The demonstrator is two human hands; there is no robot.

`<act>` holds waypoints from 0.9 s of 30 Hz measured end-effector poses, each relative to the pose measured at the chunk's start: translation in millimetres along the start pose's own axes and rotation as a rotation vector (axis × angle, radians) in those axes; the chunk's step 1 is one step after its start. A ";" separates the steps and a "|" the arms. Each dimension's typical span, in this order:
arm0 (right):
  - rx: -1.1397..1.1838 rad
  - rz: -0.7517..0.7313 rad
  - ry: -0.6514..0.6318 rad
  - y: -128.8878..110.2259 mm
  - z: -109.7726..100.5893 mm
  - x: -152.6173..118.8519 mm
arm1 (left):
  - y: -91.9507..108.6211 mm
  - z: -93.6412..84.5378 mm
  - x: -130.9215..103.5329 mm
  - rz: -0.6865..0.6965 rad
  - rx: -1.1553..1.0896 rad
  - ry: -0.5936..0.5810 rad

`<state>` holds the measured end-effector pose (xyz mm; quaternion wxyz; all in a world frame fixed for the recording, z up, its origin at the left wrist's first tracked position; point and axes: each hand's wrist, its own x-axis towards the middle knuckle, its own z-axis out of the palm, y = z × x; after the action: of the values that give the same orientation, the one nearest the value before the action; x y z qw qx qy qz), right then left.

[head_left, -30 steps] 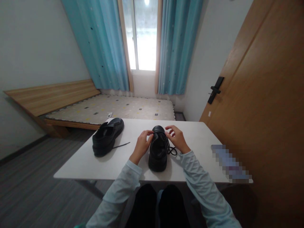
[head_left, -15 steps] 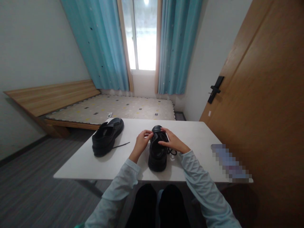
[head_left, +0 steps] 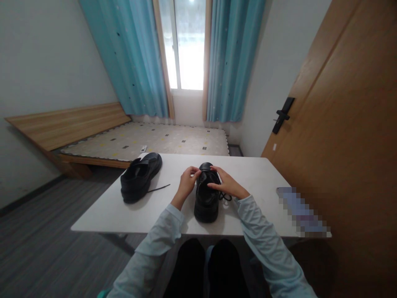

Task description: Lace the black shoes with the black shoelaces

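Note:
A black shoe [head_left: 206, 207] stands on the white table [head_left: 173, 215] in front of me, its toe pointing away and a looped lace lying at its right side. My left hand [head_left: 188, 181] is at the shoe's upper left, fingers pinched together by the lacing; what they pinch is too small to make out. On the right side, my right hand [head_left: 228, 184] grips the shoe, with fingers near the toe and the thumb at the opening. A second black shoe [head_left: 136, 182] sits on the table's left side, one lace end stretched out to its right.
A blurred flat item [head_left: 302, 211] lies at the table's right edge. Behind the table is a bed [head_left: 173, 138] with a small white object [head_left: 143, 149] on it. A wooden door [head_left: 344, 124] stands at the right.
My left hand has shifted slightly, its fingers drawn closer together beside the lacing. My right hand keeps its place on the shoe. The view has tilted very little.

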<state>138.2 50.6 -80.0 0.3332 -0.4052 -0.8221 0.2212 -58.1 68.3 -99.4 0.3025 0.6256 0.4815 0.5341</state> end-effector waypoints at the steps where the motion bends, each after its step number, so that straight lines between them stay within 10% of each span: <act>1: -0.002 0.001 0.001 0.1 0.0 0.0 | 0.8 0.4 -0.6 0.002 -0.002 0.001; 27: 0.005 0.047 -0.015 -2.2 -2.6 -0.5 | 16.7 -0.2 -10.8 0.235 -0.040 0.002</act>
<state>139.2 49.2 -77.0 0.3228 -0.4219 -0.8142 0.2342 -53.3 52.4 -88.5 0.2499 0.6710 0.3944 0.5759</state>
